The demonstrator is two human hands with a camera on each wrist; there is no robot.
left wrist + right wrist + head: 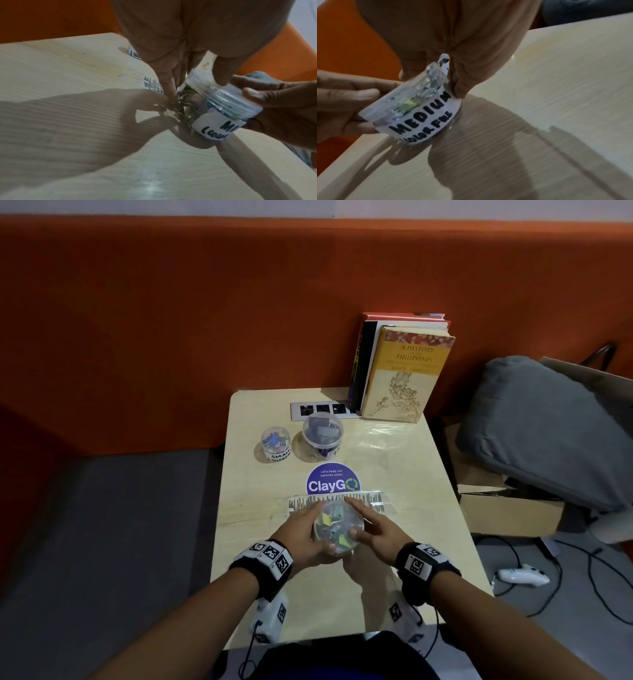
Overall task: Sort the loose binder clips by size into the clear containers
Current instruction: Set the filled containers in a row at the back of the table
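Both hands hold the jar marked MEDIUM (337,529), full of colored binder clips (334,525), tipped just above the counter (394,467). The left hand (303,537) wraps its fingers round one side, and the right hand (373,534) grips the other, likely to steady the jar while its lid gets turned. The small jar (276,444) and the large jar (322,433) stand well apart at the back, near the books (400,371). The counter's near edge is close to the wrists, with bare room on the right.
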